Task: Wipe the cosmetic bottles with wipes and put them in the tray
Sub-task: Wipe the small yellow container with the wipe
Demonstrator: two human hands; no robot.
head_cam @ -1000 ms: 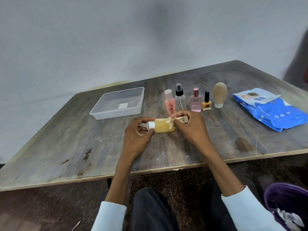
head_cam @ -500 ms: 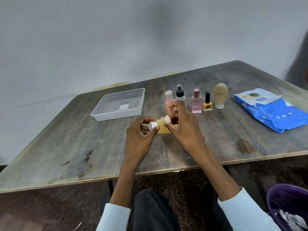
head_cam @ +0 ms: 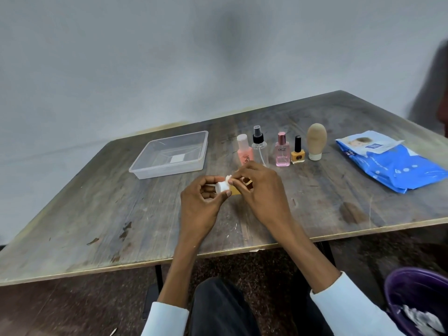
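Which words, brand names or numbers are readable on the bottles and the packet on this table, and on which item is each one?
"DGZ": on the pink perfume bottle.
Peach bottle: a dark mark, not readable.
Yellow nail polish bottle: a round dark logo, too small to read.
Blue wipes packet: white print, too blurred to read.

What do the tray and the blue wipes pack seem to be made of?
The tray looks like clear, slightly frosted rigid plastic: the table grain shows through its walls. The blue wipes pack appears to be soft glossy plastic film: it is creased, and it shines in places.
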